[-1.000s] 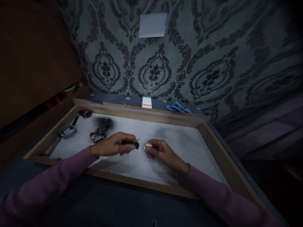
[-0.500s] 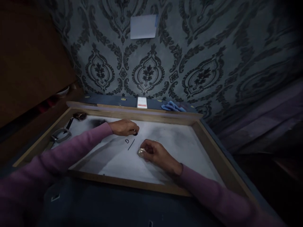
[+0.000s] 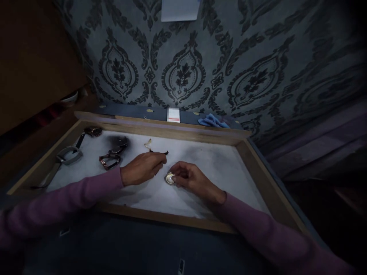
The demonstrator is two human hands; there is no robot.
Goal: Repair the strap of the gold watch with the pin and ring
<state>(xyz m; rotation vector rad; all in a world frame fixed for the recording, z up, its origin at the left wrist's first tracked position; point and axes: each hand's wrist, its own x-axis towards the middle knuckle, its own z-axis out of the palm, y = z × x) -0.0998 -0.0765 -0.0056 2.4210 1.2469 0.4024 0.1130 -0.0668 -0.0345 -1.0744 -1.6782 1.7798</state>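
My right hand [image 3: 192, 179] pinches a round wristwatch [image 3: 170, 178] with a pale face and gold-toned case, low over the white base of a wooden tray [image 3: 223, 202]. My left hand [image 3: 145, 168] is just left of it, fingers curled together near the tray's base; whatever they grip is hidden. A thin black strip [image 3: 160, 152] lies just beyond its fingertips. Behind that is a small gold-coloured piece [image 3: 148, 143], too small to identify. Left of my left hand lie a reddish-brown linked band [image 3: 110, 161] and a dark watch-like item [image 3: 120, 145].
At the tray's left end lie a grey looped strap [image 3: 69, 155] and a dark reddish watch-like item [image 3: 93, 131]. A blue cloth [image 3: 213, 120] and a small white card-like item [image 3: 173, 115] are behind the tray's back edge, before the patterned wall [image 3: 183, 72]. Raised wooden sides surround the tray.
My left hand has drawn back toward me, covering the D-shaped piece and thin black line seen before. The items behind it now show. My right hand still holds the wristwatch, its face turned more into view.
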